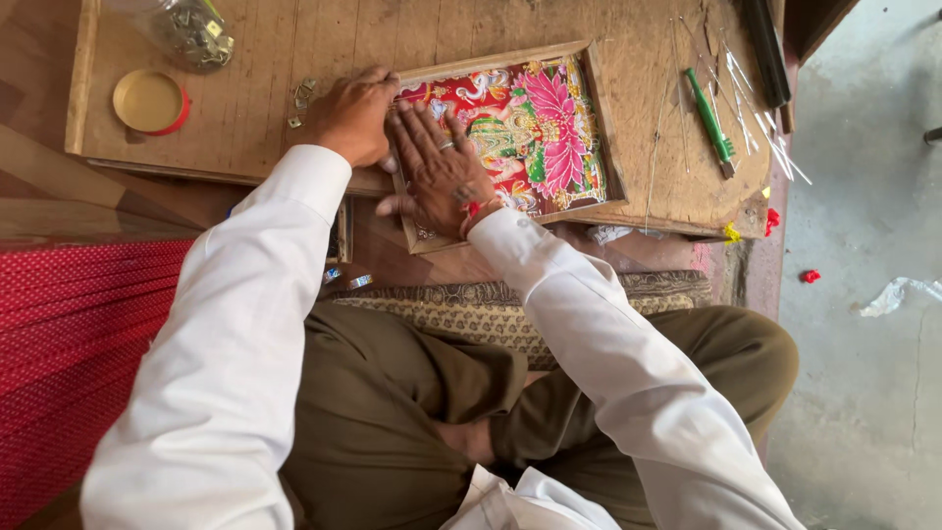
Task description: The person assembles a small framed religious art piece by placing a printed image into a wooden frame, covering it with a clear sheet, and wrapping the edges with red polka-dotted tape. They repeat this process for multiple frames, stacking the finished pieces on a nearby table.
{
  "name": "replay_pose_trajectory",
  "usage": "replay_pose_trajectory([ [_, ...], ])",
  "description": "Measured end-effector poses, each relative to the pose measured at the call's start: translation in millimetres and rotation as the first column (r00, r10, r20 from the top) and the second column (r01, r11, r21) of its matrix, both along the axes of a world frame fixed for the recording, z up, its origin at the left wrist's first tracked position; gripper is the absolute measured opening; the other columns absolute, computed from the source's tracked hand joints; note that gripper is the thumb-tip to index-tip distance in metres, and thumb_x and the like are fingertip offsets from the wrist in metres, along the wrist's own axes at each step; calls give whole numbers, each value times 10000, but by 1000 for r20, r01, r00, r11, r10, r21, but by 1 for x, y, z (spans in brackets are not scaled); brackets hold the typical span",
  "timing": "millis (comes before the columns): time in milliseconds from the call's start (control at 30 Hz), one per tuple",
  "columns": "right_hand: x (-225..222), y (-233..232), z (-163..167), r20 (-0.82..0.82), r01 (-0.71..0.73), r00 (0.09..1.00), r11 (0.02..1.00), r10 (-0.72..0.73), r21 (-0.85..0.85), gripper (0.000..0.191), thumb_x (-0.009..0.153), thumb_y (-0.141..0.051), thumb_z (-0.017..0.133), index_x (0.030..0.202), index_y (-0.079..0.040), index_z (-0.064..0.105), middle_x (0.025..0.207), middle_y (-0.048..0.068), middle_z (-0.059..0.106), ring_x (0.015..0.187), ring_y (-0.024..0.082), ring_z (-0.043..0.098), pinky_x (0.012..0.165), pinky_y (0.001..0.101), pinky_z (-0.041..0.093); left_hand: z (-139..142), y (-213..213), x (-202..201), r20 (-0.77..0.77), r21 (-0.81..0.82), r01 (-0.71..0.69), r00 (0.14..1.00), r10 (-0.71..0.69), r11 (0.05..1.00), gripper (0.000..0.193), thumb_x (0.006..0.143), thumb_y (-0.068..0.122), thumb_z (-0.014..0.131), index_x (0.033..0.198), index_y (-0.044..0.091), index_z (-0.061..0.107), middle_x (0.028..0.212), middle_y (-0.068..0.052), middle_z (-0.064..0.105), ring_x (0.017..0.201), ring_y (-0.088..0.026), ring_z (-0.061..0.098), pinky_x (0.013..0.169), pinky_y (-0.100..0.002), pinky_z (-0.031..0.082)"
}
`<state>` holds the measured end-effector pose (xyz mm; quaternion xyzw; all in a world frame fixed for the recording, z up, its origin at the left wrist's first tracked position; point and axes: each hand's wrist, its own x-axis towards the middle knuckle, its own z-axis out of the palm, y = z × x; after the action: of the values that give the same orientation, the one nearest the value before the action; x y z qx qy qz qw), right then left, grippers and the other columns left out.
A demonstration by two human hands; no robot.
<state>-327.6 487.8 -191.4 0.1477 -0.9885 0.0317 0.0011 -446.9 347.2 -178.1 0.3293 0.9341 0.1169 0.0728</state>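
Observation:
A wooden picture frame (601, 118) holding a bright red, pink and green printed picture (545, 128) lies on a low wooden work board (285, 59). My right hand (439, 169) lies flat on the left part of the picture, fingers spread, a ring on one finger. My left hand (355, 116) is curled at the frame's upper left corner, pressing on its edge. A few small metal clips (300, 98) lie just left of that hand. I cannot see what, if anything, the left fingers pinch.
A yellow lid with a red rim (149, 101) and a clear jar of metal bits (191, 29) sit at the board's left. A green-handled tool (708, 120) and thin metal rods (760, 108) lie at right. Red woven mat (69, 334) at left, concrete floor (863, 344) at right.

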Motion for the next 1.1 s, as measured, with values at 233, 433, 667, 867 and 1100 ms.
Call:
replay_pose_trajectory([
  [233,-16,93,13,121,335,935,942,-333,9,1233,816,-903,326,1649,-28,82,1724,166,79,1597,295,57,1273,524,51,25,4,12,86,-99,-73,993,82,992,1059,532,268,1011,1462,109,531,1497,-21,526,1272,-333,586,1012,-476,504],
  [433,-1,176,-8,34,568,823,819,-567,-82,1184,901,-895,252,1657,-7,49,1739,210,65,1615,324,29,1291,519,2,23,3,12,55,-32,-71,996,73,997,1081,492,250,1019,1449,111,535,1479,-18,524,1258,-300,588,968,-463,515],
  [667,4,46,28,-126,298,951,944,-281,141,1065,990,-689,529,1635,53,119,1705,232,125,1593,357,80,1304,472,120,11,8,10,64,20,-123,991,121,992,1031,523,167,992,1452,129,545,1499,-17,515,1270,-308,576,961,-477,508],
  [867,65,-37,-1,9,144,990,988,-143,-60,1174,875,-860,356,1613,38,186,1691,212,192,1575,354,144,1277,519,130,17,11,10,70,-47,-121,990,124,992,1047,515,126,983,1464,138,540,1498,-41,514,1291,-307,566,1004,-450,499],
  [1100,94,71,-2,137,382,913,923,-384,40,1242,827,-866,407,1601,76,173,1683,247,180,1587,358,134,1283,450,129,18,13,6,80,-73,-106,991,111,992,1031,556,163,990,1474,122,523,1497,-72,512,1292,-322,562,1024,-464,479],
])
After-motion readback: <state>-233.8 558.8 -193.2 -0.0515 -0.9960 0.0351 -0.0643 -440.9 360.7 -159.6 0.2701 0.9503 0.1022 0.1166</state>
